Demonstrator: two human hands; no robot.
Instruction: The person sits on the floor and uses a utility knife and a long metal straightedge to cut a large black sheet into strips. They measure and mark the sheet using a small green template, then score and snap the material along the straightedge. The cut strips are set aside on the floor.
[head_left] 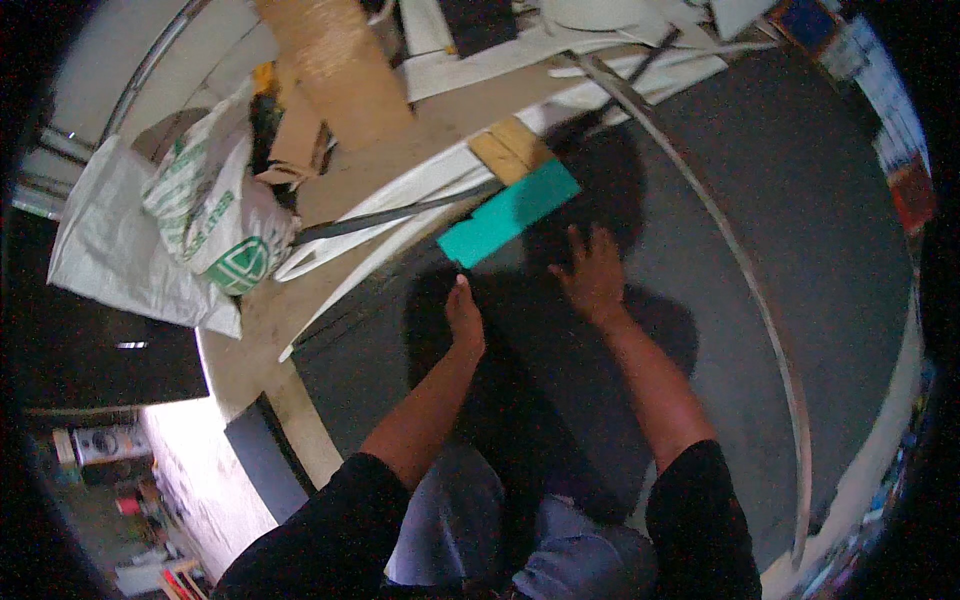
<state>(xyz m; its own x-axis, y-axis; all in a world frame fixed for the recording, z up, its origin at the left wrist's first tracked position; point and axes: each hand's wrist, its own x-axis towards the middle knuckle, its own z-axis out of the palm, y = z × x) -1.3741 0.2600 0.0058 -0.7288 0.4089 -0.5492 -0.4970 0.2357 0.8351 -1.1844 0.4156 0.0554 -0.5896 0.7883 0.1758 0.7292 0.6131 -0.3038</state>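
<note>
1. Dark grey sheet [780,250]: a large flat panel lying across the desk, filling the middle and right of the view; both hands rest on it.
2. Teal block [508,213]: a flat rectangular piece lying at the sheet's upper left edge, tilted, its lower end just beside the left hand's fingertips.
3. Wooden block [512,148]: a short light-coloured piece touching the teal block's upper end.
4. Metal strip [745,270]: a long thin bar curving down the sheet to the right of the right hand, apart from it.
5. White sack [205,215]: printed in green, slumped at the left on a pale wooden board [345,180], with cardboard pieces behind it.
6. Black strip [390,215]: a narrow band running from the sack toward the teal block, over curved white strips [400,185].
7. Left hand [464,315]: seen edge-on, fingers together and extended toward the teal block; it grips nothing visible, and whether the fingertips touch the block cannot be told.
8. Right hand [592,272]: palm down, fingers spread flat on the sheet, empty, just right of the teal block's lower part.
9. Both forearms rise from the lower edge, bare below black sleeves, converging toward the block.
</note>
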